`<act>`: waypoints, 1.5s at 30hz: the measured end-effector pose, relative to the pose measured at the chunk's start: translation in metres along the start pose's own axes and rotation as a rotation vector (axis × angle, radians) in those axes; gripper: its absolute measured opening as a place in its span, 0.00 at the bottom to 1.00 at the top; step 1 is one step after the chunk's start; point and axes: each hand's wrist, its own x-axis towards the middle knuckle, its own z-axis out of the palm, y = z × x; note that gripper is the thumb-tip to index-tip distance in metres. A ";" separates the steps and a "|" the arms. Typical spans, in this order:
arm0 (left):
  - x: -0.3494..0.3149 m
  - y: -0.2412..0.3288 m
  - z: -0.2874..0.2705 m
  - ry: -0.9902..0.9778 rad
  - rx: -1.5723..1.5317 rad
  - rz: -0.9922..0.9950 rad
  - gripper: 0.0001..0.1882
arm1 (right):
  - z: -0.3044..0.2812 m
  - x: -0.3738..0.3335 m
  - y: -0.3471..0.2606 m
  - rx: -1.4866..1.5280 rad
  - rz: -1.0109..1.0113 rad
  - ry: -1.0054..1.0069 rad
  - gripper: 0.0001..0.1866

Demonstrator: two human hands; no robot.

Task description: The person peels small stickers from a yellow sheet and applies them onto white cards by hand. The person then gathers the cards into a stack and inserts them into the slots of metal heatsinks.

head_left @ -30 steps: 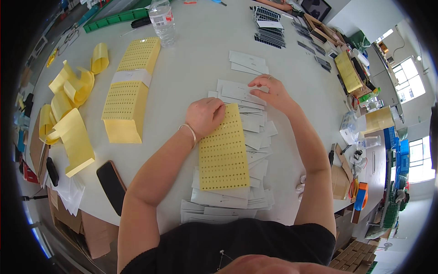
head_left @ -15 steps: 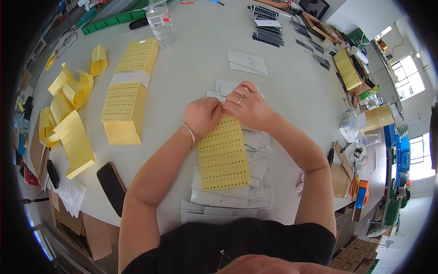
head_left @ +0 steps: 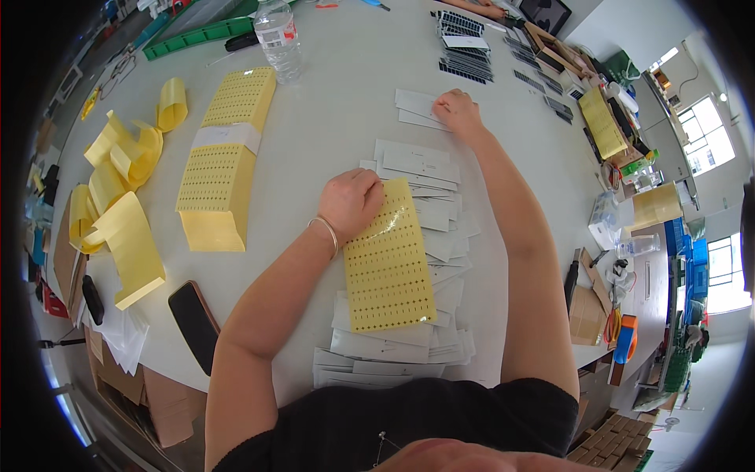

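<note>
A yellow sheet of small dark stickers point(head_left: 389, 267) lies over the stack of white cards in front of me. My left hand point(head_left: 351, 203) is closed on the upper left edge of that sheet. Farther off to the right, my right hand point(head_left: 460, 112) has its fingers bent and pressed together at the right end of two overlapping white cards point(head_left: 415, 102). Anything small between those fingertips is hidden. Many more white cards point(head_left: 421, 161) spread in a loose overlapping row beneath and beside the yellow sheet.
To the left stands a thick stack of yellow sticker sheets point(head_left: 216, 173) with a white band, near curled yellow backing strips point(head_left: 118, 181). A phone point(head_left: 193, 324) lies by my left forearm. A water bottle point(head_left: 278, 43) and piles of dark strips point(head_left: 464, 59) are farther back.
My right hand has left the top of the yellow sheet and moved away to the right, onto the two separate white cards. My left hand stays on the sheet.
</note>
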 end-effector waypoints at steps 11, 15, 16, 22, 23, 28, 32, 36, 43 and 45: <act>0.000 0.001 0.001 0.067 0.118 0.108 0.04 | -0.030 -0.023 -0.007 0.016 -0.119 -0.168 0.26; 0.001 0.003 0.001 0.076 0.118 0.079 0.04 | -0.037 -0.043 -0.029 0.193 0.046 -0.298 0.29; 0.000 0.001 0.001 0.080 0.133 0.086 0.04 | -0.037 -0.050 -0.037 0.248 0.009 -0.390 0.30; -0.001 0.000 0.001 0.055 0.181 0.090 0.04 | -0.050 -0.084 -0.096 0.493 -0.298 -0.332 0.11; -0.001 0.000 0.001 0.050 0.191 0.088 0.04 | -0.050 -0.090 -0.105 0.479 -0.403 -0.334 0.08; -0.001 -0.002 0.005 0.029 0.184 0.066 0.05 | -0.034 -0.104 -0.118 0.134 -0.766 -0.077 0.05; -0.002 -0.004 0.002 0.028 0.155 0.022 0.06 | -0.032 -0.111 -0.126 0.000 -0.880 0.094 0.04; -0.003 -0.002 0.000 0.033 0.141 0.002 0.06 | -0.042 -0.082 -0.097 0.334 -0.518 0.094 0.02; 0.000 -0.003 0.002 -0.011 0.108 -0.027 0.05 | -0.020 -0.019 0.004 0.150 -0.121 0.025 0.05; 0.001 -0.004 0.002 -0.014 0.091 -0.022 0.05 | -0.012 -0.015 0.008 0.122 -0.090 -0.021 0.06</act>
